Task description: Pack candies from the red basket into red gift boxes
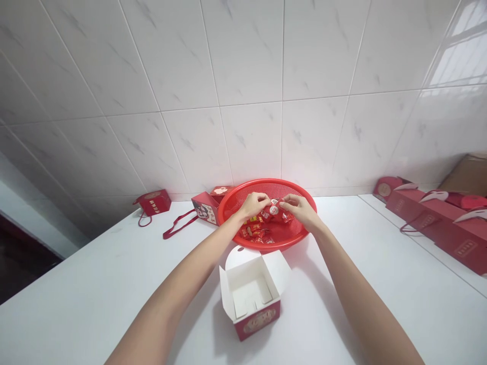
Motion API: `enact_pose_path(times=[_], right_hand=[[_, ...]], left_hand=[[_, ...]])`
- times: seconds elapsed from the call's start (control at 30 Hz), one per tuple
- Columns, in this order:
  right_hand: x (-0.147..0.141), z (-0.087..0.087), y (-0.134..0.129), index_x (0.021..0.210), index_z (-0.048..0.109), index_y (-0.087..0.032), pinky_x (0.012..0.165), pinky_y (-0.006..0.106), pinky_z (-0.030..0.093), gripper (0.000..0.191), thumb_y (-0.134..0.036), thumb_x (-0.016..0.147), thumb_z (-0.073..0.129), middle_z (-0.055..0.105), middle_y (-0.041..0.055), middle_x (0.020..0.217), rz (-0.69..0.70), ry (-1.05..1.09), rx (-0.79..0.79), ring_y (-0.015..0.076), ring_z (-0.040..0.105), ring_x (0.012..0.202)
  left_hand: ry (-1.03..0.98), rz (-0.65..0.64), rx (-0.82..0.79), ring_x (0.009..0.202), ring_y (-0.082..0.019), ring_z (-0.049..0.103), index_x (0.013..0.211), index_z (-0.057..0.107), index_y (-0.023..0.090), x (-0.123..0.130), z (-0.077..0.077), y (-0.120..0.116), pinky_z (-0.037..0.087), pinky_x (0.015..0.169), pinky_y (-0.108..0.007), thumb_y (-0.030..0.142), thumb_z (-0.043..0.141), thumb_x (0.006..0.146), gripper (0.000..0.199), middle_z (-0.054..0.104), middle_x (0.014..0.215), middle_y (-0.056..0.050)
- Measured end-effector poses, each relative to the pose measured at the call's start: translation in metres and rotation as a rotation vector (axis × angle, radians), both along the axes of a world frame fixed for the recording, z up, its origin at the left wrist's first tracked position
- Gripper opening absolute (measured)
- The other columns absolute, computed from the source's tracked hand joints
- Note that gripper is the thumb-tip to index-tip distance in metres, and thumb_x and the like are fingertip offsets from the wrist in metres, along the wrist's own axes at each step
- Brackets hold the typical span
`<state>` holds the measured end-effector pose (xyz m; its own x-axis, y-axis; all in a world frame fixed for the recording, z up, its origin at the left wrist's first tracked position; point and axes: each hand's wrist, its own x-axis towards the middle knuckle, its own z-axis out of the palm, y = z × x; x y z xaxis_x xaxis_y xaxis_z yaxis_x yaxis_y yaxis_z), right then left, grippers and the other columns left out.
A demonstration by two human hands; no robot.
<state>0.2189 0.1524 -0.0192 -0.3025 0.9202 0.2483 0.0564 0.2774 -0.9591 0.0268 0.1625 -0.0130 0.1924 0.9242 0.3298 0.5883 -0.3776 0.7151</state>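
Both hands are over a red plastic basket (309,232) that holds several wrapped candies (255,232). A small red-wrapped candy (274,209) with a pale round label is between them. My left hand (255,205) is closed, its thumb and fingers pinching the wrapper's left end. From the other side, my right hand (299,209) pinches the right end. In front of the basket stands a red box (261,320) with its white flaps spread and a white, bare inside.
Behind the white table (114,284) is a tiled wall. Left of the basket lie a patterned box (205,210) with a red strap and a small red box (155,202). Red bags (422,215) line the right side, near a cardboard box (466,175).
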Motion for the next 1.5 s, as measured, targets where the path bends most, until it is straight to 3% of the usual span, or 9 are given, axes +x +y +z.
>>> enact_pose_path(times=[0.3, 0.5, 0.6, 0.7, 0.8, 0.93, 1.07, 1.33, 1.5], right_hand=[[0.001, 0.001, -0.001, 0.072, 0.064, -0.019, 0.064, 0.030, 0.051, 0.021, -0.038, 0.070, 0.072, 0.072, 0.0051, 0.079, 0.067, -0.028, -0.022, 0.0200, 0.065, 0.074], [0.000, -0.002, 0.003, 0.069, 0.060, -0.019, 0.059, 0.028, 0.048, 0.021, -0.038, 0.069, 0.071, 0.067, 0.0018, 0.069, 0.001, -0.006, -0.008, 0.0170, 0.061, 0.065], [0.000, -0.004, 0.005, 0.068, 0.054, -0.021, 0.055, 0.027, 0.044, 0.025, -0.040, 0.069, 0.070, 0.063, -0.0007, 0.064, -0.037, 0.004, 0.003, 0.0151, 0.058, 0.060], [-0.001, -0.005, 0.006, 0.070, 0.053, -0.021, 0.053, 0.026, 0.042, 0.027, -0.042, 0.069, 0.070, 0.062, -0.0013, 0.064, -0.041, -0.003, 0.004, 0.0146, 0.056, 0.058], [-0.001, -0.006, 0.007, 0.071, 0.053, -0.021, 0.055, 0.026, 0.044, 0.029, -0.044, 0.069, 0.070, 0.063, -0.0009, 0.065, -0.032, -0.009, 0.001, 0.0151, 0.058, 0.060], [-0.001, -0.006, 0.007, 0.072, 0.053, -0.021, 0.058, 0.027, 0.045, 0.028, -0.043, 0.069, 0.071, 0.063, -0.0007, 0.066, -0.033, -0.012, -0.006, 0.0153, 0.059, 0.061], [-0.001, -0.006, 0.006, 0.073, 0.053, -0.022, 0.057, 0.027, 0.045, 0.025, -0.040, 0.069, 0.070, 0.063, -0.0014, 0.065, -0.028, -0.016, -0.011, 0.0149, 0.059, 0.060], [-0.002, -0.004, 0.004, 0.071, 0.053, -0.022, 0.053, 0.026, 0.043, 0.024, -0.039, 0.070, 0.071, 0.062, -0.0018, 0.061, -0.019, -0.025, -0.016, 0.0151, 0.058, 0.058], [-0.002, -0.004, 0.004, 0.076, 0.055, -0.022, 0.055, 0.027, 0.047, 0.022, -0.036, 0.071, 0.071, 0.065, -0.0010, 0.065, -0.046, -0.022, -0.035, 0.0164, 0.061, 0.061]], left_hand=[[-0.014, -0.080, 0.030, 0.076, -0.018, 0.065, 0.078, 0.071, 0.013, 0.002, 0.004, -0.006, 0.049, 0.070, -0.027, 0.034, 0.059, 0.083, 0.025, 0.073, 0.079, -0.005], [0.108, 0.024, -0.020, 0.084, -0.019, 0.066, 0.090, 0.071, 0.014, 0.002, 0.004, -0.004, 0.050, 0.075, -0.028, 0.031, 0.047, 0.090, 0.029, 0.073, 0.092, -0.008], [0.282, 0.086, -0.154, 0.069, -0.020, 0.063, 0.069, 0.067, 0.016, -0.005, -0.001, -0.001, 0.047, 0.065, -0.029, 0.026, 0.055, 0.081, 0.020, 0.068, 0.068, -0.005], [0.458, 0.045, -0.343, 0.056, -0.020, 0.059, 0.053, 0.062, 0.018, -0.011, -0.006, -0.003, 0.044, 0.057, -0.029, 0.025, 0.070, 0.066, 0.017, 0.060, 0.051, -0.001], [0.557, -0.031, -0.470, 0.056, -0.020, 0.061, 0.063, 0.070, 0.020, -0.011, -0.005, -0.006, 0.044, 0.054, -0.027, 0.034, 0.081, 0.057, 0.019, 0.068, 0.061, -0.001], [0.619, -0.090, -0.531, 0.063, -0.021, 0.064, 0.085, 0.076, 0.022, -0.006, -0.002, -0.009, 0.046, 0.053, -0.026, 0.040, 0.090, 0.042, 0.049, 0.073, 0.079, -0.003], [0.623, -0.122, -0.512, 0.067, -0.020, 0.065, 0.087, 0.077, 0.023, -0.004, -0.004, -0.009, 0.045, 0.053, -0.024, 0.035, 0.088, 0.045, 0.045, 0.073, 0.084, -0.002], [0.523, -0.126, -0.460, 0.058, -0.016, 0.063, 0.081, 0.073, 0.022, -0.011, -0.009, -0.007, 0.044, 0.050, -0.021, 0.025, 0.081, 0.055, 0.027, 0.068, 0.068, 0.003], [0.406, -0.091, -0.327, 0.076, -0.020, 0.066, 0.083, 0.072, 0.020, -0.013, -0.005, -0.005, 0.049, 0.064, -0.024, 0.021, 0.074, 0.064, 0.019, 0.069, 0.078, 0.001]])
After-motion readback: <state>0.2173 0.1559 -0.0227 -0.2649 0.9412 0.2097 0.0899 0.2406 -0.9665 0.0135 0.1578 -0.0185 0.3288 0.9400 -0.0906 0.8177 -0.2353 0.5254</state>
